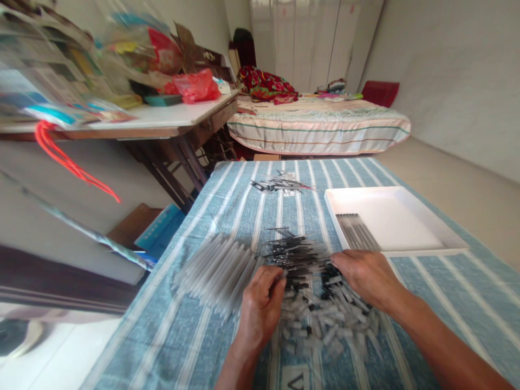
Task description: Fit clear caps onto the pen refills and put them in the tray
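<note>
My left hand [262,300] is closed, fingertips pinched together, between the grey translucent pen barrels [221,268] and the dark pen refills [294,252]. What it holds, if anything, is hidden by the fingers. At the right end of the refills my right hand [359,271] also pinches, over some small black pieces [331,279]; I cannot make out what is in its fingers. Below both hands spreads a loose heap of clear, short plastic pen caps [331,327]. The barrels lie side by side in a blurred stack.
A white box [410,252] at the right holds a row of pens [357,232]. Thin dark and red-tipped pieces [280,185] lie farther back on the striped tablecloth [170,319]. At the left is a cluttered desk [162,122], with a bed [320,127] behind.
</note>
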Tool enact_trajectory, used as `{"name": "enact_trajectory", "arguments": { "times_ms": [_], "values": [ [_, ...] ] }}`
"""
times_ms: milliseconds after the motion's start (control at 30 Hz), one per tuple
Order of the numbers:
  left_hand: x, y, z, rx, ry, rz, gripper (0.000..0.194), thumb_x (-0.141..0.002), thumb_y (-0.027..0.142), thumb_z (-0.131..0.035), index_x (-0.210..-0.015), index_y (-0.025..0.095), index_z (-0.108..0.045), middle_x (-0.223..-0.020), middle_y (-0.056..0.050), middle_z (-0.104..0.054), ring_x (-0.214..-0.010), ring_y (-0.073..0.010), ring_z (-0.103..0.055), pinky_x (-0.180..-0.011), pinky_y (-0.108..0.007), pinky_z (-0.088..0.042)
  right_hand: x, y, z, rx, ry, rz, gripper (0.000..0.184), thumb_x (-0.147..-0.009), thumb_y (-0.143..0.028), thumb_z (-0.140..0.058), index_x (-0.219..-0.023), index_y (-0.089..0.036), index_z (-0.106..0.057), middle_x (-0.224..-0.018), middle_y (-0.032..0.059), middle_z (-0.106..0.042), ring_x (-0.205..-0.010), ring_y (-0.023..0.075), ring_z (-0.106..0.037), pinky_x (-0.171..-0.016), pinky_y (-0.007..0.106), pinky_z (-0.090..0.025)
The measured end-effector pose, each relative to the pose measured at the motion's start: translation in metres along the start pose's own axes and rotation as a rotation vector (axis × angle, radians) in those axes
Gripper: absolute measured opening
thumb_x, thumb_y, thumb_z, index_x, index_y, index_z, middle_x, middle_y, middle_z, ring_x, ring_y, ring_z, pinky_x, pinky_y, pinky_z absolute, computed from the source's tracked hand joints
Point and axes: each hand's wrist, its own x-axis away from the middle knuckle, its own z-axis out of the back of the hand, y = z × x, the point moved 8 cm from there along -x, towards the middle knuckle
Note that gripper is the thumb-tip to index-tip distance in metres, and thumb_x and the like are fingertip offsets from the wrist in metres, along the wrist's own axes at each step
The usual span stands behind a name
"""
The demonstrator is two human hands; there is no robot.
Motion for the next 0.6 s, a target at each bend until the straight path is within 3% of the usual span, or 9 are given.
{"name": "enact_trajectory", "arguments": {
  "times_ms": [267,600],
  "values": [
    [0.001,0.005,-0.005,0.069,-0.059,-0.023,0.012,-0.082,0.015,-0.050,-0.089,0.016,-0.061,-0.088,-0.006,-0.062,-0.084,-0.0164,-0.059,-0.075,-0.026,-0.047,0.001,-0.004,0.001,0.039,-0.028,0.051,0.022,-0.080,-0.006,-0.045,-0.081,-0.019,-0.062,-0.068,0.0037,-0.062,-0.066,0.0168,-0.057,-0.056,0.027,-0.027],
    [0.003,0.008,-0.016,0.178,-0.275,0.073,0.013,-0.083,0.019,-0.049,-0.080,0.017,-0.062,-0.076,-0.004,-0.059,-0.071,-0.0148,-0.056,-0.065,-0.025,-0.044,0.001,-0.010,0.026,0.095,0.131,0.171,0.016,-0.081,-0.009,-0.050,-0.082,-0.019,-0.063,-0.064,0.0030,-0.058,-0.063,0.0162,-0.053,-0.058,0.028,-0.029]
  ]
}}
